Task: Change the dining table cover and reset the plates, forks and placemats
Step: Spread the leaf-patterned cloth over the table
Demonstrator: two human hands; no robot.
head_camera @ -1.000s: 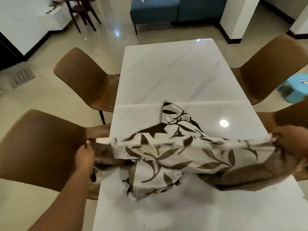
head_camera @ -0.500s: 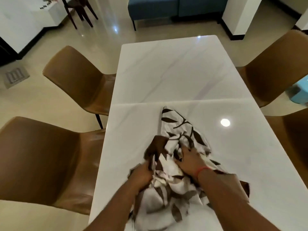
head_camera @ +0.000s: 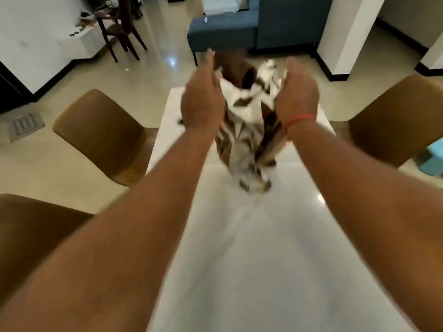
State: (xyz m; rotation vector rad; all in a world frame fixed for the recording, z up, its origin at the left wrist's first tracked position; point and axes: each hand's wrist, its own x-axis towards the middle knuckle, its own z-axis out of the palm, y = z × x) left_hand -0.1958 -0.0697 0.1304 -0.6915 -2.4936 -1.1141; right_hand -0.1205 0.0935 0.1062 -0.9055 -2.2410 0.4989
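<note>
Both hands [head_camera: 249, 101] raised, cloth [head_camera: 247, 130] bunched between

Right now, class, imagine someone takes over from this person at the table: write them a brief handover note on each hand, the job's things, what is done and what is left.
Left hand: raised over the table, fingers curled on the leaf-print cloth.
Right hand: raised beside it, gripping the cloth's other side.
Cloth: bunched, blurred with motion, hanging between the hands; its lower end is near the white tabletop, contact unclear.
Done: the tabletop is bare in view.
Left: spread a cover; set plates, forks and placemats, none of which are in view. Brown chairs stand alongside.
</note>
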